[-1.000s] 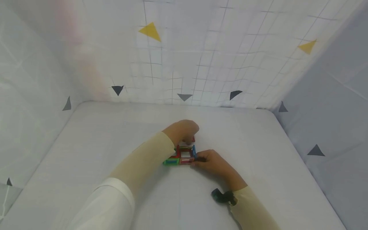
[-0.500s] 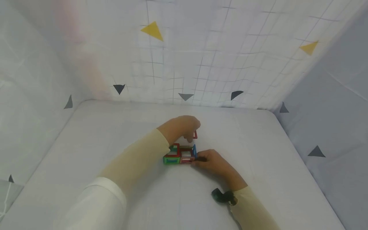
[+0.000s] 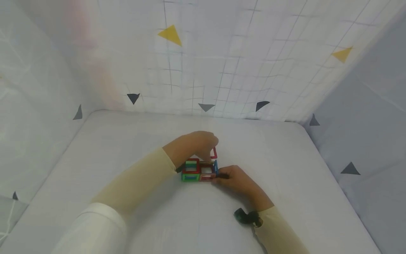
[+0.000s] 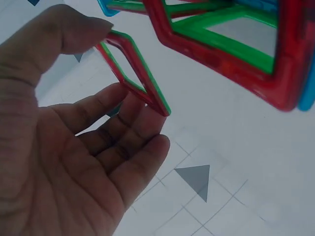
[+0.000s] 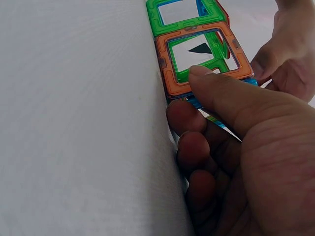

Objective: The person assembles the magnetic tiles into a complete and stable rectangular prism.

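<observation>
1. My left hand (image 3: pixel 198 144) is at the far side of the small build of translucent plastic magnetic tile frames (image 3: pixel 199 171), which sits mid-table on the white cloth-covered table (image 3: pixel 95 151).
2. L thumb & fingers (image 4: pixel 123 115) pinch a loose red-and-green square tile frame (image 4: pixel 135 73); it's tilted, just beside the build's far right corner. Can't tell if it touches the build.
3. My right hand (image 3: pixel 236 180) is at the build's right end, resting on the table.
4. R thumb presses the orange square frame (image 5: pixel 202 61), and the curled fingers (image 5: pixel 189 118) sit against the blue edge, so it's gripping that end.
5. A green square frame (image 5: pixel 182 14) adjoins the orange one, w/ the L hand just past them in the right wrist view.
6. A dark strap (image 3: pixel 247 217) is on my R wrist, and both forearms are in cream sleeves.
7. White gridded walls w/ grey and yellow triangle marks (image 3: pixel 171 34) stand round the table.
</observation>
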{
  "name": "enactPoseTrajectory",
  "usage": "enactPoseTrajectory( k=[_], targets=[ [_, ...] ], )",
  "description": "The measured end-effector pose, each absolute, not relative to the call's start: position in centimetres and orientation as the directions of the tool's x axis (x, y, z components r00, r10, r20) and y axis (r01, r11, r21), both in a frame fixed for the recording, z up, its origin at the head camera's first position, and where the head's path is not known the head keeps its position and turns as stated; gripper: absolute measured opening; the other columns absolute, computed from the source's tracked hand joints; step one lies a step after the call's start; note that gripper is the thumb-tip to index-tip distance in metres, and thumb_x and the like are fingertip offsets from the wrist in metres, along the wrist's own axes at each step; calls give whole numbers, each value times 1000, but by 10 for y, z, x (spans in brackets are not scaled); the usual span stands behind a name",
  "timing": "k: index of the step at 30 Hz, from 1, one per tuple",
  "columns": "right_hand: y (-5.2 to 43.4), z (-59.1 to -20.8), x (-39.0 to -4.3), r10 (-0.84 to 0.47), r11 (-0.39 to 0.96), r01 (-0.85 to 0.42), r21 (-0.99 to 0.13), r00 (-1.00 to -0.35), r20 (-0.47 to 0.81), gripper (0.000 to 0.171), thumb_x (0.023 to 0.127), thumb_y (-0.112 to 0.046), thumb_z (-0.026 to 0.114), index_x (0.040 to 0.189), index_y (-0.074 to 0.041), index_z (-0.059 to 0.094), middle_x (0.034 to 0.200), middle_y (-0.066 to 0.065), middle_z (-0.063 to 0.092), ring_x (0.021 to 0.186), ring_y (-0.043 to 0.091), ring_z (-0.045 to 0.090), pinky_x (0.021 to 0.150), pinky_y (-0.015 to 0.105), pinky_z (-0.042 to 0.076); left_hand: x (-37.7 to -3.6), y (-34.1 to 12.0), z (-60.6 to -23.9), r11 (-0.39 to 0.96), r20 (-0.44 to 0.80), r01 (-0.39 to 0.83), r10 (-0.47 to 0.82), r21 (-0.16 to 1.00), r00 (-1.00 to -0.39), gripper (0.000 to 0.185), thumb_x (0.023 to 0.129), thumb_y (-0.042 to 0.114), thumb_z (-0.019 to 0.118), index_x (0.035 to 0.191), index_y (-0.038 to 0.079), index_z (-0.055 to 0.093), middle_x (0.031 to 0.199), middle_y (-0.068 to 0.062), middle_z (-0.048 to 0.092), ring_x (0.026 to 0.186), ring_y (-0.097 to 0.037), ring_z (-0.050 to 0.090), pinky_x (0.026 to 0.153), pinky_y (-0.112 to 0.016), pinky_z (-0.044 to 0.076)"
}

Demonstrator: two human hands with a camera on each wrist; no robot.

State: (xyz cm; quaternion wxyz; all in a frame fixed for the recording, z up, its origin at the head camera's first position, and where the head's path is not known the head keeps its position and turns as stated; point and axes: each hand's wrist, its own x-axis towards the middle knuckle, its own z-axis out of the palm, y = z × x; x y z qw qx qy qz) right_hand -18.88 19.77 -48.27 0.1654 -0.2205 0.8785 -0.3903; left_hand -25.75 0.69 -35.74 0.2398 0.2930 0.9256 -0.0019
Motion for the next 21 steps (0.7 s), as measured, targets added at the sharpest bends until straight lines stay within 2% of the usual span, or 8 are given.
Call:
enactPoseTrajectory(
  k=[7,13,17,21],
  targets=[
    [198,-485,-189,-506,600,-233,-765,-852,-137,7,88,-39,75,92,-33,73,81,-10,68,82,14,61,72,29,51,-242,3,-356,808,-416,570,573,146,-706,59,73,32,87,124,14,61,101,3,59,92,-15,59,78,-29,56],
    [199,-488,-188,-521,590,-270,-761,-847,-104,7,88,-39,75,90,-33,72,81,-12,68,81,13,60,73,28,51,-231,5,-358,792,-412,598,589,124,-695,58,72,33,88,120,16,60,100,3,59,90,-15,59,75,-27,55],
    [199,-488,-189,-528,587,-299,-752,-846,-77,6,87,-39,75,93,-37,73,85,-17,69,84,10,61,80,28,52,-226,8,-360,779,-428,619,596,102,-680,56,73,35,87,118,17,58,100,4,58,92,-15,58,75,-27,55],
    [200,-487,-190,-542,578,-328,-748,-839,-51,9,88,-37,75,97,-35,74,89,-18,70,86,8,62,85,27,52,-223,10,-362,764,-424,640,609,86,-670,55,74,40,86,115,17,58,99,4,57,90,-14,58,76,-28,54]
  ],
)
